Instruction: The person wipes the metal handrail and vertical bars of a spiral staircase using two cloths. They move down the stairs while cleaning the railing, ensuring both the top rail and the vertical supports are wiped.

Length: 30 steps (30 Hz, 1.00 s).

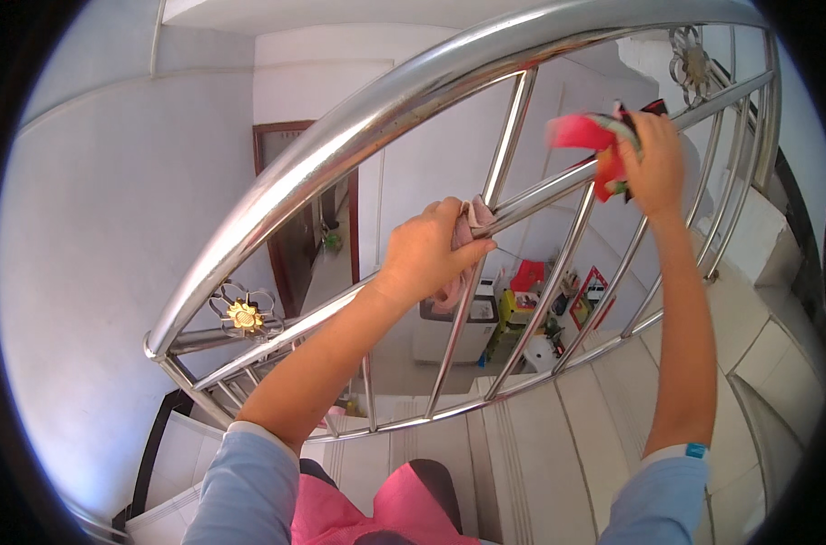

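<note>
My left hand (426, 248) grips a pinkish-grey cloth (462, 238) wrapped round the middle rail (556, 184) of a stainless steel stair railing, beside an upright bar. Farther along the same rail, to the right, my right hand (654, 160) holds a red, black and green patterned cloth (610, 160) against the metal. One loose end of that cloth is blurred. Above both hands curves the thick polished handrail (413, 95). Thin balusters (542, 293) run from the middle rail down to the bottom rail.
Flower ornaments with gold centres (244, 315) sit between the rails at both ends. Tiled steps (535, 449) lie under me. Through the bars, a lower floor shows a white washing machine (447, 337), a yellow-green crate (515, 310) and a doorway (331, 245).
</note>
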Each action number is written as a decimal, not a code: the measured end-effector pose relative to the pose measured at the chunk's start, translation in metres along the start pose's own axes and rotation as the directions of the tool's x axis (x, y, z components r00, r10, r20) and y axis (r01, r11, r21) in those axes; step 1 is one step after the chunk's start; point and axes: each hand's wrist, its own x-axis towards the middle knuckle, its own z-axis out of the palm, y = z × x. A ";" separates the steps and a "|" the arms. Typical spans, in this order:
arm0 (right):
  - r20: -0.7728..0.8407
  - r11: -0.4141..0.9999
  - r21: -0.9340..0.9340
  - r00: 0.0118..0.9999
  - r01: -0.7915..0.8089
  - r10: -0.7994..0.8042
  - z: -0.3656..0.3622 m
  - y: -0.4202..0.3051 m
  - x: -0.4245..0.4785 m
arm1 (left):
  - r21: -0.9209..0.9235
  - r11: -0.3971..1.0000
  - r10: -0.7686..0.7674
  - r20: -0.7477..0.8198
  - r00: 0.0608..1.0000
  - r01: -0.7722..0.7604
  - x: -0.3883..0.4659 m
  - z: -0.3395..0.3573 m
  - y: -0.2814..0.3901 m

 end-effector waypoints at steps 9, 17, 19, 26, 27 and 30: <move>-0.097 0.942 0.333 0.995 0.037 -0.005 0.005 -0.115 -0.074 | -0.002 0.991 -0.132 0.130 0.983 0.133 -0.009 -0.012 -0.013; 0.121 0.468 0.651 0.690 -0.598 0.714 0.011 -0.101 -0.076 | 0.026 0.995 -0.099 0.047 0.994 0.098 -0.015 -0.010 -0.015; 0.164 0.420 0.643 0.651 -0.641 0.741 0.026 -0.129 -0.096 | 0.034 0.992 -0.127 0.068 0.990 0.125 -0.014 -0.010 -0.012; 0.525 0.140 0.364 0.327 -0.921 0.786 0.019 -0.255 -0.319 | 0.040 0.988 -0.154 0.069 0.986 0.151 -0.015 -0.011 -0.007; 0.637 0.078 0.293 0.256 -0.953 0.727 0.001 -0.258 -0.332 | 0.045 0.987 -0.158 0.070 0.985 0.155 -0.015 -0.009 -0.008; 0.614 0.063 0.325 0.261 -0.943 0.745 -0.011 -0.192 -0.336 | 0.056 0.995 -0.084 -0.006 0.996 0.084 -0.016 -0.005 -0.011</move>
